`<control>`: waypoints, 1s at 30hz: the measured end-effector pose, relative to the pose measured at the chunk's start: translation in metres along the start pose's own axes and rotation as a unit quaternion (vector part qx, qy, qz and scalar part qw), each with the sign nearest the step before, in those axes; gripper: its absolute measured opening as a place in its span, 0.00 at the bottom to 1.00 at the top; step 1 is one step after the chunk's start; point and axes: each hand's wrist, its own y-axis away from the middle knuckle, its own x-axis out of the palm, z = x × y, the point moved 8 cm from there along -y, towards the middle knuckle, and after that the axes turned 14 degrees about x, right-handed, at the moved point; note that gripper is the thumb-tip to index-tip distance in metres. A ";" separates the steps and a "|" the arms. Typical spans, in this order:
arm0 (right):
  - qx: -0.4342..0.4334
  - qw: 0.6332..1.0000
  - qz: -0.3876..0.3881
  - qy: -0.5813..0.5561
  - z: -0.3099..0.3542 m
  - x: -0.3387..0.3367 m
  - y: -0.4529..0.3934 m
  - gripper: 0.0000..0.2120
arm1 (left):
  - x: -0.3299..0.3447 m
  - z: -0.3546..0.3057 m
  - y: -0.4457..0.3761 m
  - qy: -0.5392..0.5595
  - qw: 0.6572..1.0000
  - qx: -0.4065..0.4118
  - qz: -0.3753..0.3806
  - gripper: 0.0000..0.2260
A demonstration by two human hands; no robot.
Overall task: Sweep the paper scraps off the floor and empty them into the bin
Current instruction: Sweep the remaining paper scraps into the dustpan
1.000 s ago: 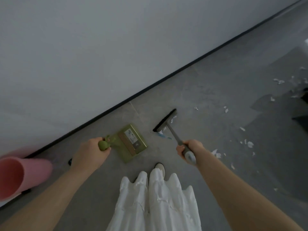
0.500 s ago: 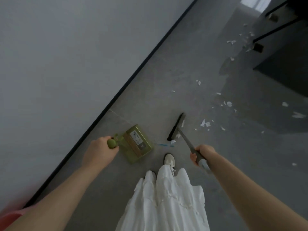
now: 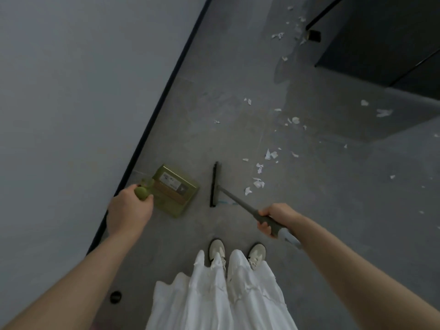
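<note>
My left hand (image 3: 129,210) grips the round end of a green dustpan's handle; the dustpan (image 3: 175,190) hangs just above the grey floor by the wall. My right hand (image 3: 276,216) grips the grey handle of a small broom (image 3: 215,184), whose black head stands on edge to the right of the dustpan. White paper scraps (image 3: 258,183) lie scattered on the floor right of the broom head and farther away towards the upper right. A thin blue strip (image 3: 226,203) lies by the broom head. No bin is in view.
A white wall with a black skirting board (image 3: 166,91) runs along the left. Dark furniture (image 3: 381,44) with a leg stands at the upper right, with scraps near it. My white skirt and two shoes (image 3: 216,251) are at the bottom centre. A small black disc (image 3: 115,296) lies on the floor.
The view has swung right: the pink bin left the frame and the dark furniture came in. The broom head has turned upright and both feet now show. Both hands keep their holds.
</note>
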 end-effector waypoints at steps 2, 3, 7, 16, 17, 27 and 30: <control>0.000 1.000 -0.002 0.018 -0.005 0.001 -0.008 0.02 | -0.003 0.000 -0.004 -0.002 1.000 -0.005 -0.008 0.06; 0.003 0.999 -0.004 0.032 -0.008 0.002 -0.011 0.02 | -0.006 0.002 -0.007 -0.005 1.000 -0.007 -0.015 0.06; -0.003 0.994 -0.051 0.093 -0.014 -0.010 -0.018 0.09 | -0.014 0.005 -0.012 -0.018 0.999 -0.021 -0.034 0.07; -0.040 0.971 -0.154 0.178 0.003 -0.095 -0.010 0.08 | 0.005 -0.024 -0.004 -0.003 1.000 -0.014 -0.014 0.07; -0.049 0.967 -0.166 0.188 0.006 -0.105 -0.008 0.09 | 0.010 -0.030 -0.002 0.000 1.000 -0.012 -0.012 0.07; -0.076 0.928 -0.246 0.269 0.047 -0.190 0.017 0.14 | 0.070 -0.106 0.023 0.018 1.000 0.009 0.013 0.06; -0.078 0.937 -0.222 0.260 0.057 -0.218 0.025 0.11 | 0.090 -0.134 0.031 0.017 1.000 0.015 0.021 0.08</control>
